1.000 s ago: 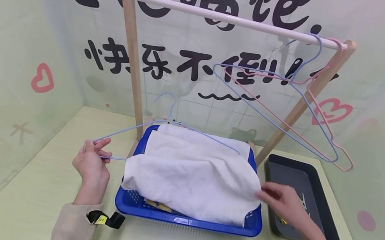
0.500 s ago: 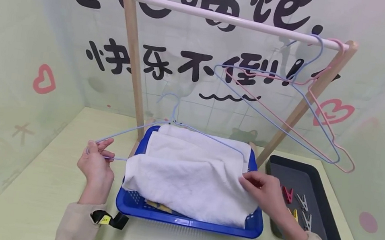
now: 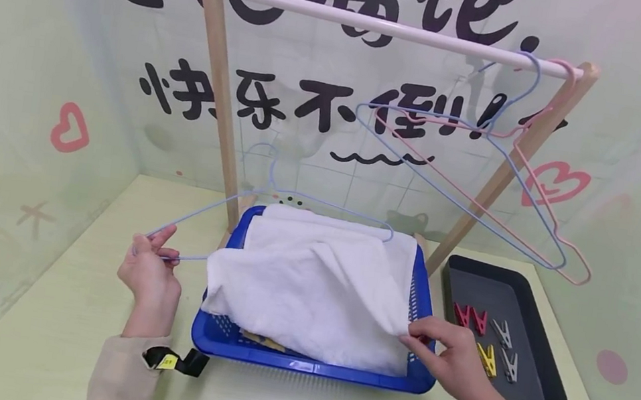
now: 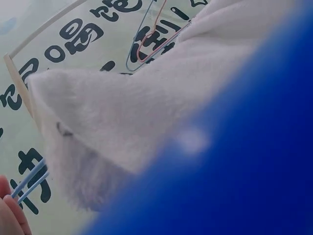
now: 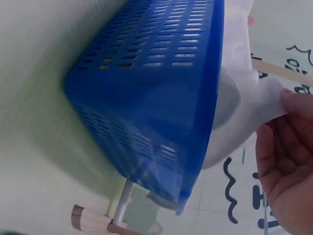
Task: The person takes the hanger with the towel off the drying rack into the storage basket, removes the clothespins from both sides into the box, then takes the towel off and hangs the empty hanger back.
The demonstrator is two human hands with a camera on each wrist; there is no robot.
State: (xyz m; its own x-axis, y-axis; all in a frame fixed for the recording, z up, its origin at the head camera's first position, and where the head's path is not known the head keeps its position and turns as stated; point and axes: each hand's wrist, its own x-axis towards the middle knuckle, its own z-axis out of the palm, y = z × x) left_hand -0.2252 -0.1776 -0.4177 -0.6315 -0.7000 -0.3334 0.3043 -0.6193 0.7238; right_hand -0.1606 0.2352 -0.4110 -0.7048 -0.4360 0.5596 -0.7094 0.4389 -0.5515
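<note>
A light blue wire hanger (image 3: 332, 204) leans over the back of a blue plastic basket (image 3: 310, 368). My left hand (image 3: 150, 275) grips its left end, and two blue wires run from those fingers in the left wrist view. A white towel (image 3: 294, 305) lies in and over the basket, its front part folded across the hanger's lower bar and hiding most of it. At the basket's right side my right hand (image 3: 452, 356) pinches the towel's edge between thumb and fingers. The right wrist view shows the pinched towel (image 5: 247, 110) pulled up above the rim.
Behind the basket stands a wooden rack with a white rod (image 3: 380, 25). A blue hanger (image 3: 422, 166) and a pink hanger (image 3: 569, 250) hang at its right end. On the right, a dark grey tray (image 3: 548, 365) holds red, yellow and grey clips.
My right hand moved left along the towel, then back right and down, drawing the towel's edge with it. The held hanger shifted left and slightly up; its right end now shows over the towel.
</note>
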